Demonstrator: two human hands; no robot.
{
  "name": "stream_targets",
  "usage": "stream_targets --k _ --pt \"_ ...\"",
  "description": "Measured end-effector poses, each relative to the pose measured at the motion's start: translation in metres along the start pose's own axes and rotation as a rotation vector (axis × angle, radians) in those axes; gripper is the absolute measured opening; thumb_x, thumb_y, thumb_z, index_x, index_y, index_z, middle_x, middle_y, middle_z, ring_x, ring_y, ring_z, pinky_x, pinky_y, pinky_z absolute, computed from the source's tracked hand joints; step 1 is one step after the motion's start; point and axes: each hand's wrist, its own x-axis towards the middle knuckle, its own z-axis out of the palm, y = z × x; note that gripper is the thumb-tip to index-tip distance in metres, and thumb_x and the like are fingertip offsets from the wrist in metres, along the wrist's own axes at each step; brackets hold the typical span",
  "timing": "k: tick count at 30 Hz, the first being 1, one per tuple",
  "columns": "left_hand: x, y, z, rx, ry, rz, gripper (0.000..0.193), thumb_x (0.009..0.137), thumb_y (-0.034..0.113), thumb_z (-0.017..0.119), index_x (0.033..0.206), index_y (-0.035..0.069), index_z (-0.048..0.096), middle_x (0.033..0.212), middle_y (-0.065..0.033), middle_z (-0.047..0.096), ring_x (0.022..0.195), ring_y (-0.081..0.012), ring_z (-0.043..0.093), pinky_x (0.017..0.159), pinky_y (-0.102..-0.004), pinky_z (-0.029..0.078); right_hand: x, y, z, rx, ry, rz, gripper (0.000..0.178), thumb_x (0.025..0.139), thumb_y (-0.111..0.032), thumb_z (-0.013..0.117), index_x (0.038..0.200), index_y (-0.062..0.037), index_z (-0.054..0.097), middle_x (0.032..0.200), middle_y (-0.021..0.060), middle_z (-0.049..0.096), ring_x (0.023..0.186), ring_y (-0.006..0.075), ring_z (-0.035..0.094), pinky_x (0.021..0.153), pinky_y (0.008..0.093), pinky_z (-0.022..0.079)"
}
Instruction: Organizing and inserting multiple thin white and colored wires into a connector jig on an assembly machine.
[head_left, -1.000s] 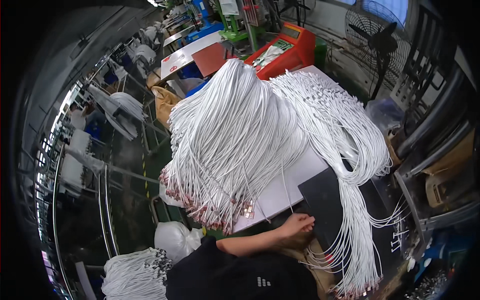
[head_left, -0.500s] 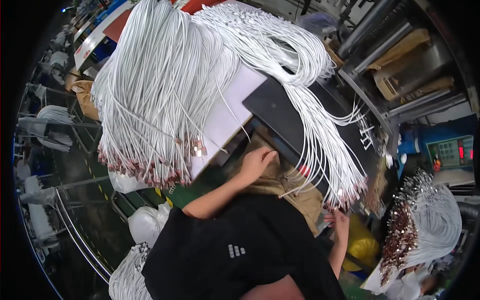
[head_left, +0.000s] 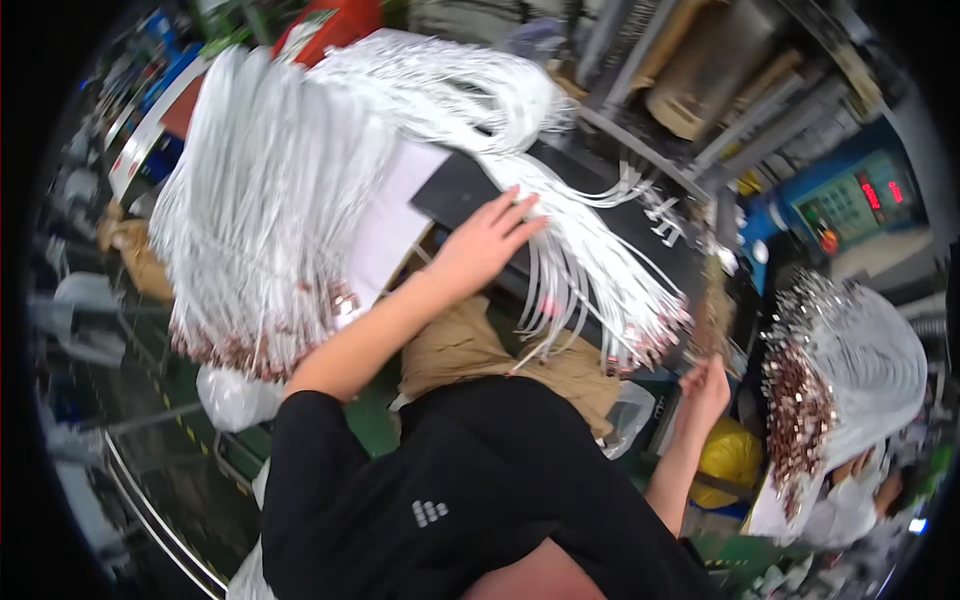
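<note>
My left hand [head_left: 487, 240] reaches over the dark tabletop [head_left: 457, 190] with its fingers spread. Its fingertips lie at the edge of a bundle of white cables [head_left: 585, 230], seeming to touch it. That bundle runs toward the near right and ends in small reddish-brown and metallic tips. Right of those tips, my right hand [head_left: 707, 388] is raised with its fingers drawn together. It is beside a brown, straw-like strip [head_left: 712, 315]. Whatever its fingers hold, if anything, is too blurred to make out.
A large heap of white cables [head_left: 260, 210] covers the white board on the left. Looped cables [head_left: 460, 90] lie behind. At right stand another coiled cable bundle [head_left: 865, 360], a yellow bag [head_left: 728, 460] and a blue control box [head_left: 845, 215] with red digits. Brown cloth covers my lap.
My left hand has moved from my lap up to the cable bundle, its fingers spreading. My right hand has left the cable tips and moved up beside the straw-like strip. The view has shifted.
</note>
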Motion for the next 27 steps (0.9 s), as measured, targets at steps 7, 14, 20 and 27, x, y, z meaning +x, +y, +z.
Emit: stream_targets --k 7,14,20,27 --pt "0.066 -0.002 0.032 0.165 -0.228 0.423 0.059 0.088 0.004 0.051 0.147 0.010 0.043 0.150 -0.0136 0.046 0.142 -0.0304 0.040 0.113 -0.0421 0.039 0.084 -0.042 0.083 -0.403 -0.471 -0.216 0.034 0.101 -0.033 0.057 0.099 -0.0029 0.073 0.087 0.0050 0.067 0.074 0.0126 0.062 0.062 0.0253 0.045" --pt "0.129 0.071 0.081 -0.244 -0.509 0.434 0.072 0.079 0.012 0.067 0.147 0.007 0.043 0.146 -0.0149 0.049 0.138 -0.0315 0.044 0.114 -0.0431 0.037 0.187 0.014 0.160 -1.127 -0.336 -0.764 0.031 0.095 -0.034 0.060 0.117 -0.0170 0.075 0.133 0.0140 0.063 0.133 0.0385 0.047 0.110 0.0433 0.036" --pt "0.139 0.079 0.095 -0.438 -0.557 0.196 0.080 0.072 0.024 0.078 0.144 0.004 0.047 0.146 -0.0157 0.049 0.137 -0.0331 0.043 0.116 -0.0469 0.031 0.176 -0.004 0.109 -0.219 -0.744 -0.388 0.032 0.099 -0.024 0.056 0.114 0.0002 0.072 0.115 0.0114 0.071 0.117 0.0260 0.060 0.102 0.0344 0.044" --pt "0.163 0.097 0.085 -0.452 -0.567 0.229 0.085 0.067 0.033 0.084 0.140 0.007 0.051 0.136 -0.0124 0.051 0.128 -0.0328 0.045 0.109 -0.0444 0.037 0.060 0.021 -0.123 0.254 -0.245 0.159 0.030 0.098 -0.022 0.057 0.095 0.0031 0.073 0.093 0.0132 0.072 0.081 0.0172 0.067 0.075 0.0311 0.053"
